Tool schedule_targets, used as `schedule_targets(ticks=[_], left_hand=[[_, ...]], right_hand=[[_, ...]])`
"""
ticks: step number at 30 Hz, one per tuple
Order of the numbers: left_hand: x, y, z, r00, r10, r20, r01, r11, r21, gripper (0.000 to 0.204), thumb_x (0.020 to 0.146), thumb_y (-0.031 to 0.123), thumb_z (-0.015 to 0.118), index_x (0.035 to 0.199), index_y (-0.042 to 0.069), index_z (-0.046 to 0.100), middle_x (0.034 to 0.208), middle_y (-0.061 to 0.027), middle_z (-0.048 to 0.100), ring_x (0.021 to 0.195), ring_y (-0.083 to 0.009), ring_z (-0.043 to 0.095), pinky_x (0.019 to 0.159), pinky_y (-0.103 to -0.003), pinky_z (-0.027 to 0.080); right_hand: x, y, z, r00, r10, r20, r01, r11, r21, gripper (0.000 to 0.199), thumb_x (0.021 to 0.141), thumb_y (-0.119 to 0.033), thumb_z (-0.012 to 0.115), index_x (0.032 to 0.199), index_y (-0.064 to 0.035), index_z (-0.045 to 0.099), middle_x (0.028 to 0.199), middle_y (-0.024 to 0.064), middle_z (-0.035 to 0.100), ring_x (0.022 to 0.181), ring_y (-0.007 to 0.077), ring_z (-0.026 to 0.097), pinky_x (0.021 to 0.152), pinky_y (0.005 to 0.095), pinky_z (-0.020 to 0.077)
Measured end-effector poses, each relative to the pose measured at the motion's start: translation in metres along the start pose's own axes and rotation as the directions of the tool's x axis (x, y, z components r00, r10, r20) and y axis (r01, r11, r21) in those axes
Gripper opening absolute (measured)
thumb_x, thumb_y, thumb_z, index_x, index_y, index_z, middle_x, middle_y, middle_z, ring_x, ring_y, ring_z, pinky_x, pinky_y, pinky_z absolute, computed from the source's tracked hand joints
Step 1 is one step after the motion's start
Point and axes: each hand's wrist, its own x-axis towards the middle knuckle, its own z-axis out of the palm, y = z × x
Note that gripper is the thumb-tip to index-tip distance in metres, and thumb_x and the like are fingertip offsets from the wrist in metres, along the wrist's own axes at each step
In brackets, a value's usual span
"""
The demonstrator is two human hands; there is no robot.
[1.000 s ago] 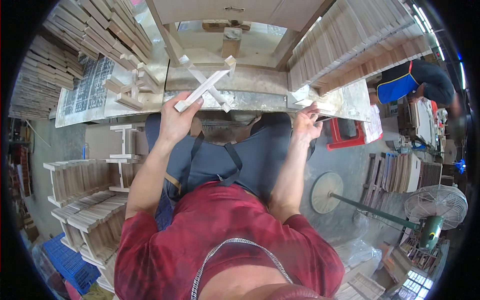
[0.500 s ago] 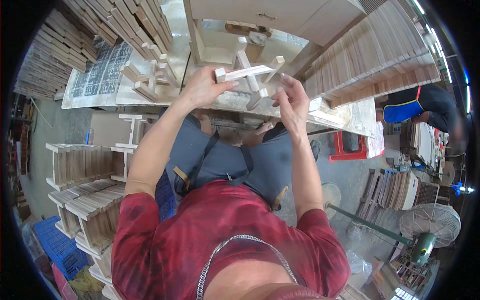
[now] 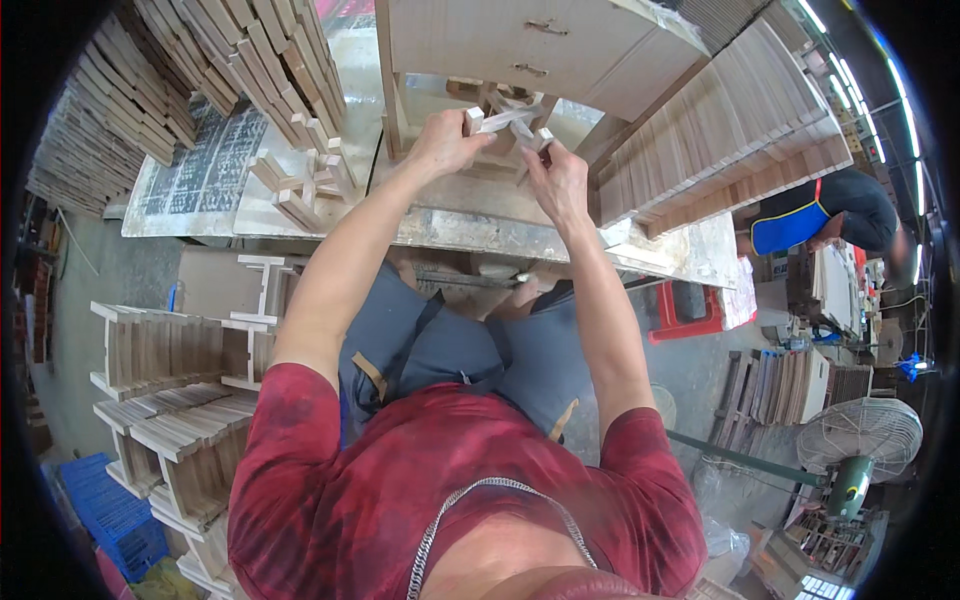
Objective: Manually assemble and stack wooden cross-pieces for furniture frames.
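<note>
Over the workbench (image 3: pixel 480 228) I hold a small pale wooden frame (image 3: pixel 507 120), made of crossing bars with short square posts at their ends. My left hand (image 3: pixel 445 148) is closed on its left side, beside a post. On the right, my right hand (image 3: pixel 560 183) grips another post between thumb and fingers. The far bars look blurred, and my fingers hide part of the near posts. To the left of my hands, more wooden frame pieces (image 3: pixel 312 185) of a similar shape lie on the bench.
A wooden cabinet (image 3: pixel 620 60) stands just beyond my hands. Stacked boards (image 3: pixel 715 140) sit at the right, and bundled wooden strips (image 3: pixel 270 60) at the far left. Beside me are stacked wooden frames (image 3: pixel 170 340), a red stool (image 3: pixel 690 312), a fan (image 3: pixel 860 440) and another person (image 3: pixel 850 205).
Both hands have moved away from me over the bench with the frame. My right hand, apart from it with fingers loosely curled before, now grips a post.
</note>
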Motion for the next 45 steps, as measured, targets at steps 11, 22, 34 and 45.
schedule_targets(ticks=[11,22,34,45], left_hand=[[0.013,0.005,0.003,0.993,-0.109,-0.034,0.113,0.978,0.177,0.041,0.084,0.035,0.077,0.091,-0.005,0.069,0.094,-0.0278,0.070,0.094,-0.0427,0.068,0.083,-0.048,0.053],[0.016,-0.001,-0.001,0.991,-0.132,-0.021,0.134,0.977,0.168,0.041,0.083,0.037,0.077,0.088,-0.003,0.070,0.087,-0.0257,0.070,0.087,-0.0388,0.070,0.078,-0.047,0.054],[-0.014,0.010,-0.002,0.993,-0.025,-0.116,0.032,0.998,0.060,0.037,0.082,0.038,0.078,0.091,0.002,0.072,0.087,-0.0208,0.072,0.086,-0.0373,0.070,0.077,-0.045,0.053],[-0.155,0.021,-0.110,0.964,-0.132,0.230,0.263,0.585,-0.767,0.041,0.098,0.037,0.067,0.104,-0.004,0.068,0.081,-0.0107,0.073,0.062,-0.0179,0.070,0.051,-0.029,0.056]], right_hand=[[0.022,0.017,0.009,0.996,-0.053,0.070,0.060,0.994,-0.094,0.032,0.086,-0.025,0.072,0.079,0.0048,0.065,0.072,0.0269,0.065,0.071,0.0451,0.067,0.067,0.0512,0.0530],[0.028,0.012,0.005,0.990,-0.054,0.131,0.059,0.997,-0.039,0.035,0.086,-0.027,0.073,0.080,0.0071,0.067,0.072,0.0276,0.066,0.071,0.0440,0.068,0.067,0.0495,0.0539],[0.015,0.009,-0.012,0.988,-0.026,0.154,0.032,0.999,-0.039,0.034,0.092,-0.027,0.071,0.085,0.0069,0.071,0.068,0.0169,0.071,0.064,0.0227,0.071,0.061,0.0354,0.0551],[-0.037,-0.096,-0.079,0.514,-0.827,0.227,0.856,0.474,-0.208,0.053,0.073,0.001,0.072,0.124,-0.0119,0.068,0.115,0.0111,0.070,0.107,0.0353,0.063,0.086,0.0425,0.0544]])
